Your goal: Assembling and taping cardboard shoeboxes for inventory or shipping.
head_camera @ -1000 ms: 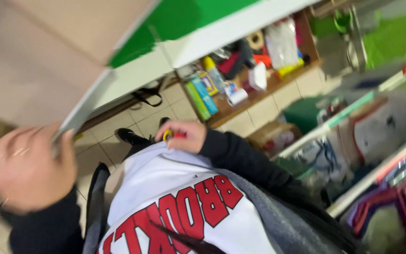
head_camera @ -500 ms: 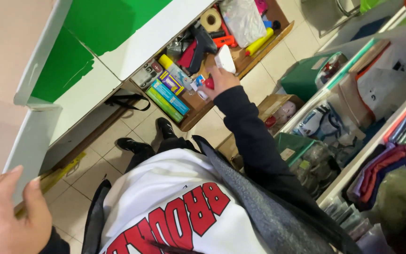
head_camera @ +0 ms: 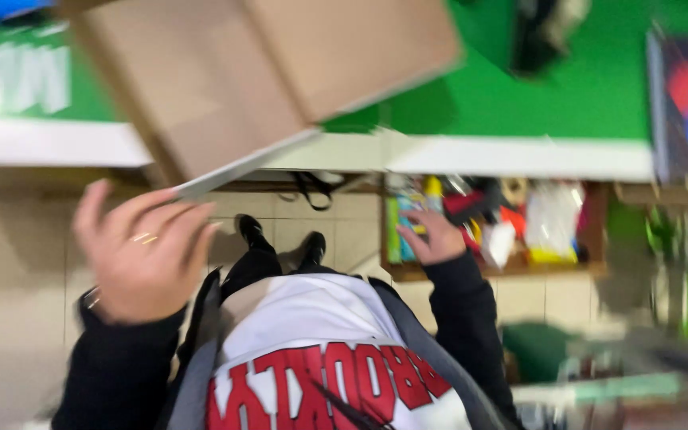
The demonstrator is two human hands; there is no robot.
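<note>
The view is blurred by motion and looks straight down the person's front to the tiled floor [head_camera: 25, 263]. The left hand [head_camera: 141, 255] is raised on the left, its back toward the camera, a ring on one finger. Its fingers [head_camera: 165, 227] are spread loosely and lie against the near edge of a large brown cardboard sheet [head_camera: 256, 80], which tilts up and away over the green-topped desk [head_camera: 519, 103]; whether the thumb clamps the board from below is hidden, so a true grip cannot be told.

The right hand [head_camera: 431, 237] reaches out to the right of centre, into a low wooden tray [head_camera: 591, 239] that sits under the desk's white front edge [head_camera: 471, 155]. Its fingers are curled down among the jumbled contents: a yellow tube [head_camera: 433, 188], a white plastic bag [head_camera: 553, 219], red and black odds and ends. The blur hides whether they have closed on anything.

Between the two arms lies a white shirt with red lettering [head_camera: 320, 374] under a grey jacket, and beyond it two black shoes [head_camera: 280, 239] stand on the tiles. A black strap [head_camera: 312, 187] hangs under the desk edge, near the cardboard's lower corner.
</note>
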